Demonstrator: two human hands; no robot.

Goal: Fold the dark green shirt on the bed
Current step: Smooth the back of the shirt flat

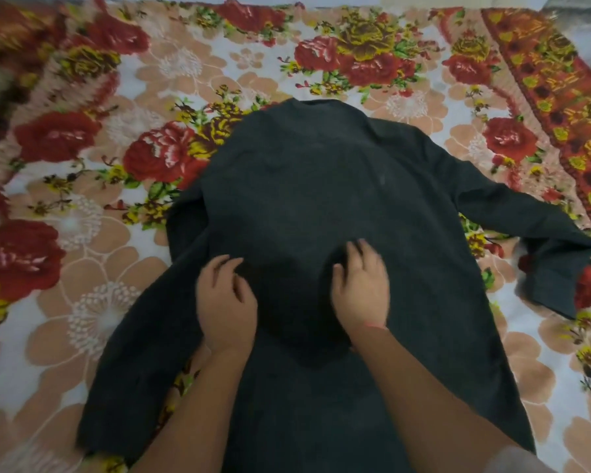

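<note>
Lying back-up on the floral bedspread (82, 233), the dark green shirt (321, 186) has its hem cut off by the lower frame edge. Left hand (226, 303) and right hand (361, 288) rest palm-down mid-shirt, fingers loosely curled and slightly parted; motion blur obscures any pinch.

1. The shirt (307, 199) lies spread flat on the bedspread (191, 63), collar at the far end, hem at the near end.
2. Its right sleeve (512, 227) stretches out to the right, then bends back toward the near side.
3. Its left sleeve (130, 343) runs down along the left of the body toward the near edge.
4. The left hand (226, 302) rests on the shirt's middle, left of centre.
5. The right hand (362, 288) rests on the shirt beside it, right of centre, the two hands apart.
</note>
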